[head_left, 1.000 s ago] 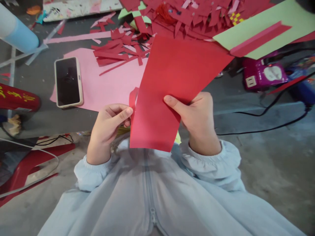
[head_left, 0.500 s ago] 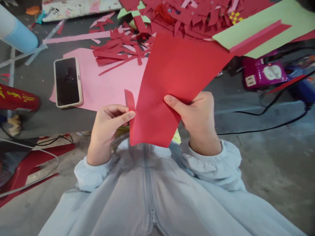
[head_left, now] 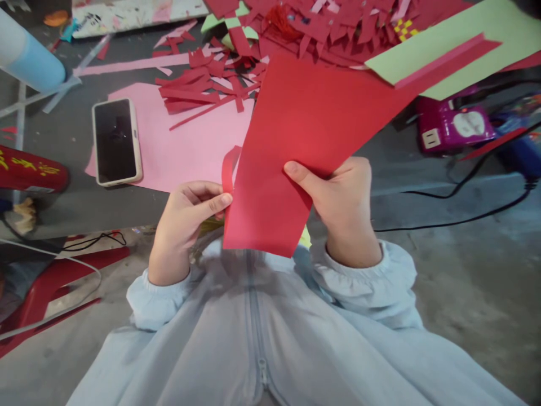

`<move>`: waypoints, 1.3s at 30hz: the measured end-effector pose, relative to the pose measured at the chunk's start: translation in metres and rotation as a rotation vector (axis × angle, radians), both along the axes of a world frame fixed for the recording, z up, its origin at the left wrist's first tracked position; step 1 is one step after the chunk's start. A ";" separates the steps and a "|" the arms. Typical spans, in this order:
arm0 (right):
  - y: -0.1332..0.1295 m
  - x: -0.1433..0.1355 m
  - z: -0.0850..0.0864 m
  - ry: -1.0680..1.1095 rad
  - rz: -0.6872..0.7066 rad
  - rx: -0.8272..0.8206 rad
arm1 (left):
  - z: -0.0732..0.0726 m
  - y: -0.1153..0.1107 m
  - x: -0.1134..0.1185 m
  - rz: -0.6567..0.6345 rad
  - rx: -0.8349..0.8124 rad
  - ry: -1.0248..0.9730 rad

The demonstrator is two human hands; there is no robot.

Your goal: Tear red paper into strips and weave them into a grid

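Head view — I see left hand (head_left: 175, 231) with thumb and forefinger pinched shut on narrow red strip (head_left: 227, 169), along left edge of red sheet (head_left: 304, 113). Right hand (head_left: 342, 208) presses thumb on sheet; its other fingers are hidden beneath, so I cannot tell how far open. Sheet lies between hands, partly above table (head_left: 131, 208). My worry — uneven pull could tear strip crookedly, firm thumb could crease sheet, far corner could catch green paper (head_left: 443, 34).

A phone (head_left: 117, 141) lies between a red container (head_left: 36, 169) and a purple device (head_left: 454, 127).
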State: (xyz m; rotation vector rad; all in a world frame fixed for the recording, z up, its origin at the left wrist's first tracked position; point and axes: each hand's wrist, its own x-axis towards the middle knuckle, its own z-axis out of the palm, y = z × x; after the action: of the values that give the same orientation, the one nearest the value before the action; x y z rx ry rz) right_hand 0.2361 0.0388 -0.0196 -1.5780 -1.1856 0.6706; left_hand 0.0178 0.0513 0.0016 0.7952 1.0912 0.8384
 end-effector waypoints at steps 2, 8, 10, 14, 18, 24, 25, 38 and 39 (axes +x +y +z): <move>0.000 0.000 0.000 -0.008 -0.002 -0.014 | -0.001 0.000 -0.001 -0.001 -0.019 -0.003; 0.001 0.002 -0.001 -0.006 0.014 -0.014 | -0.001 -0.001 -0.001 0.031 0.042 0.058; 0.001 0.002 -0.003 0.004 0.012 -0.015 | 0.000 -0.002 0.000 0.056 0.062 0.067; 0.001 0.003 -0.009 0.038 0.011 0.007 | -0.002 -0.002 0.004 0.153 0.131 0.085; 0.001 0.003 -0.011 0.055 0.022 0.004 | -0.003 -0.002 0.003 0.194 0.120 0.026; 0.001 0.002 -0.004 -0.004 -0.037 -0.023 | 0.002 -0.003 -0.003 -0.009 -0.051 -0.013; 0.001 0.002 -0.004 -0.014 -0.042 -0.022 | 0.002 -0.003 -0.004 -0.029 -0.059 -0.014; -0.001 0.003 -0.002 -0.093 -0.059 -0.008 | -0.001 -0.004 -0.003 0.015 -0.004 0.068; -0.001 0.002 -0.002 -0.085 -0.062 -0.005 | -0.001 -0.004 -0.002 0.027 0.006 0.084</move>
State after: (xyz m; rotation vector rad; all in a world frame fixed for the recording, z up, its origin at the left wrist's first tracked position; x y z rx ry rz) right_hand 0.2383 0.0382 -0.0213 -1.6550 -1.1927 0.5712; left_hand 0.0153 0.0473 0.0008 0.8280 1.1765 0.8377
